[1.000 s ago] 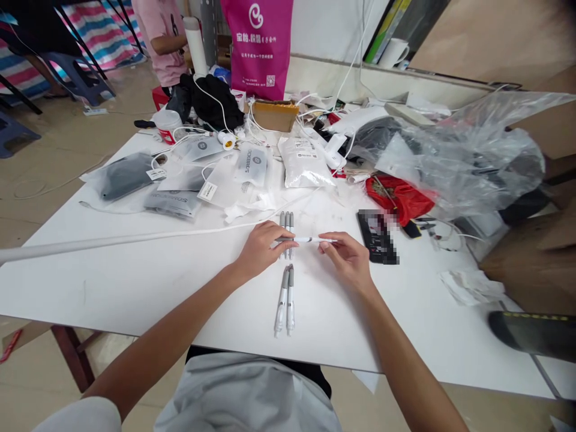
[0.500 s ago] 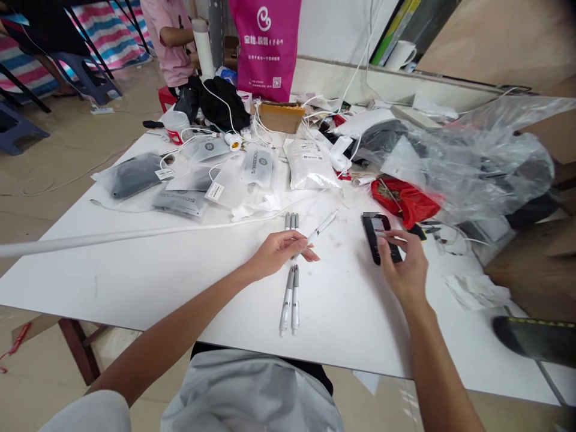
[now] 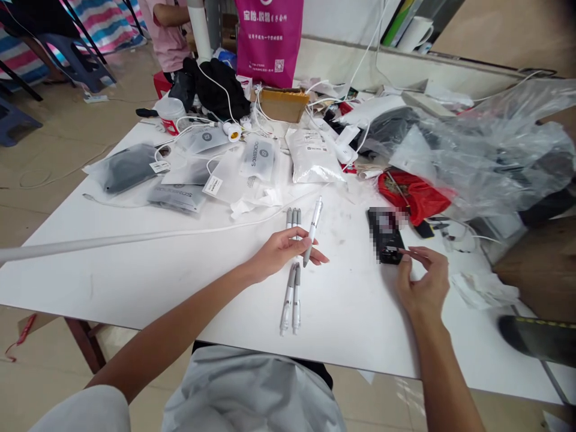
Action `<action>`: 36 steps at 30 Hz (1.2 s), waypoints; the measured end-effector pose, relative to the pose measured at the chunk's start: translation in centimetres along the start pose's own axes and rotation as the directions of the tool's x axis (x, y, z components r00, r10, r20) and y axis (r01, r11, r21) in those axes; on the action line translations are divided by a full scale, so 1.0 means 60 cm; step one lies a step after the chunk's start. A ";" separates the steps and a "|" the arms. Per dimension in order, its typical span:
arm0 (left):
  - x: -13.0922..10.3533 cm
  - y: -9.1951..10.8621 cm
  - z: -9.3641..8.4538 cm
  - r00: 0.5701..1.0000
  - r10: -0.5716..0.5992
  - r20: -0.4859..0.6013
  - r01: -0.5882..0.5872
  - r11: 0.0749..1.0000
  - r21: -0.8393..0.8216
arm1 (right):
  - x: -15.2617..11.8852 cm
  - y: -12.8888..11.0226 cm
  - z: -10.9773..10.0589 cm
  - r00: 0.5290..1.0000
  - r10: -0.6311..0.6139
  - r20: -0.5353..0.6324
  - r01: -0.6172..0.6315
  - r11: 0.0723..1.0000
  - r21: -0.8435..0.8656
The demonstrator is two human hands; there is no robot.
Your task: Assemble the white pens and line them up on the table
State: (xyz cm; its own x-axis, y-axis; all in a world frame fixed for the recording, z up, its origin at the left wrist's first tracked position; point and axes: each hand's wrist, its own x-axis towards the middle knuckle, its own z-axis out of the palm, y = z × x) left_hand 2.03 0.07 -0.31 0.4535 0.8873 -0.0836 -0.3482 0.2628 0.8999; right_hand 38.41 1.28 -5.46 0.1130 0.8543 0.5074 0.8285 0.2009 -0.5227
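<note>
A white pen with a grey grip point(image 3: 314, 227) is pinched in my left hand point(image 3: 290, 251), its grey end pointing down toward me. Beneath and beyond that hand, several similar pens point(image 3: 294, 217) lie side by side, partly covered by it. Two more pens point(image 3: 290, 300) lie nearer the table's front edge. My right hand point(image 3: 423, 281) is at the near right corner of a black phone point(image 3: 387, 240), thumb and fingertips close together. Nothing is visible between them, and the fingers have some space from the palm.
Plastic-wrapped packages point(image 3: 175, 197) and a white parcel point(image 3: 312, 156) spread over the table's far side point(image 3: 135, 258). A white cable point(image 3: 135, 245) crosses the left. A red bag point(image 3: 418, 198) and clear plastic point(image 3: 490, 150) are at right. A person point(image 3: 168, 30) is behind.
The pen in my left hand has swung more upright, its grey end now showing below the fingers. My right hand has moved off the phone's screen to its near right corner. The view has shifted slightly.
</note>
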 end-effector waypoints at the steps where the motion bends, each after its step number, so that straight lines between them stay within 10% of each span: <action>1: 0.000 -0.001 -0.001 1.000 0.001 -0.002 -0.001 1.000 0.001 | 0.000 0.000 0.000 0.999 -0.017 -0.028 0.017 1.000 0.000; 29: 0.001 0.004 -0.011 0.987 -0.136 0.087 0.161 0.855 -0.493 | 0.005 -0.006 0.001 0.986 -0.127 -0.112 0.127 0.992 -0.008; 36: -0.004 0.007 -0.009 0.984 -0.132 0.122 0.175 0.857 -0.484 | 0.010 0.000 0.002 0.989 -0.146 0.014 0.146 0.989 0.013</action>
State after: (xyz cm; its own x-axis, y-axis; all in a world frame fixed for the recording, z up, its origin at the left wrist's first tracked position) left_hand 1.31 0.15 -0.15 0.5918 0.7922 -0.1490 -0.6164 0.5638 0.5497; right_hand 38.40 1.84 -5.27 -0.0165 0.8224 0.5687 0.8289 0.3293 -0.4523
